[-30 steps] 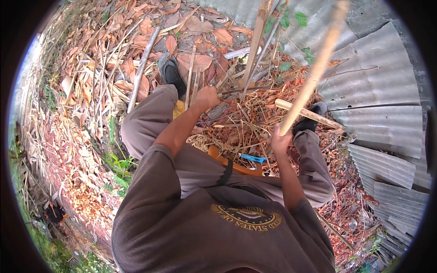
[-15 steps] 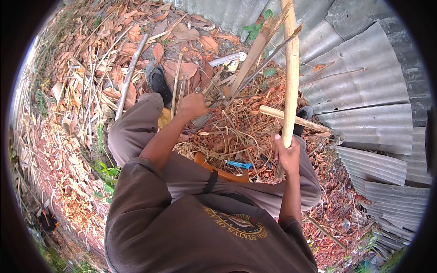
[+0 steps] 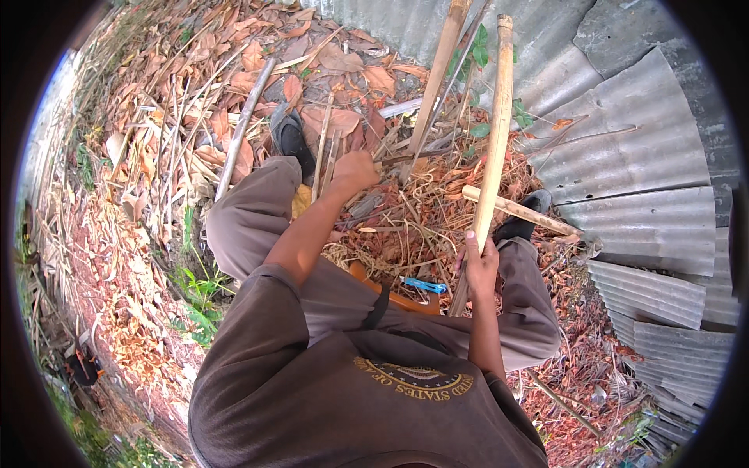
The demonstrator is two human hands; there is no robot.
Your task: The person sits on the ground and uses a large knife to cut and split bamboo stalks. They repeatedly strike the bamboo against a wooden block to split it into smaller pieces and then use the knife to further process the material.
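Note:
My right hand is wrapped round a long pale peeled wooden pole near its lower end. The pole slopes up and away, and its far end is in view. My left hand is closed in a fist above the leaf litter. From it a narrow dark blade-like strip points right; its handle is hidden in the fist. Just beyond that strip, a split brown board stands steeply tilted. A shorter pale stick lies behind the pole, by my right foot.
Between my legs lie an orange-brown curved object and a blue-handled small tool. Corrugated metal sheets line the far and right sides. A grey stick rests on dry leaves at left, near my shoe.
The pale pole has come down toward me, so its far end now shows. The split board stands farther up in view. My left hand stays closed; the whole view has shifted slightly.

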